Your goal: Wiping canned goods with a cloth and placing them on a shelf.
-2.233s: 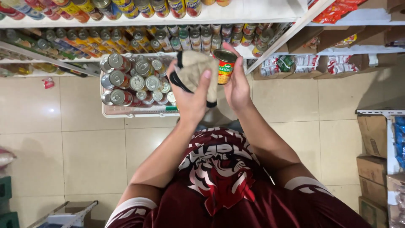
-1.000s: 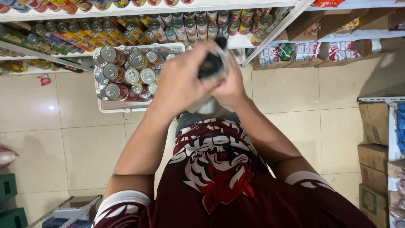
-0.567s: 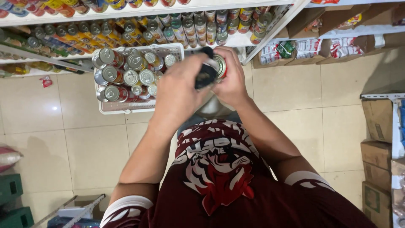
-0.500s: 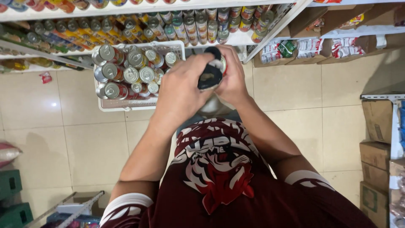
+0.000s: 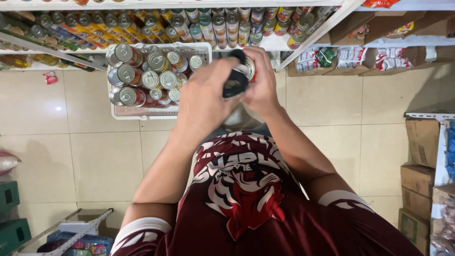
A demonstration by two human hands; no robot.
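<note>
My right hand (image 5: 262, 87) is closed around a small tin can (image 5: 250, 69) with a silver lid and a red label, held in front of my chest. My left hand (image 5: 204, 97) grips a dark cloth (image 5: 234, 84) and presses it against the can's side, hiding most of the can. Both hands touch each other just right of a white plastic basket (image 5: 142, 112) on the floor, which holds several similar silver-topped cans (image 5: 150, 78).
Rows of cans and bottles (image 5: 208, 23) fill a white shelf along the top. Lower shelves on the right hold cardboard trays of packets (image 5: 350, 57). Cardboard boxes (image 5: 419, 142) stand at the right edge, green crates (image 5: 9, 213) at the lower left. The floor is beige tile.
My hands, apart 2.2 s ago with the cloth spread open, have come together. The cloth now wraps against the can and shifts slightly over it.
</note>
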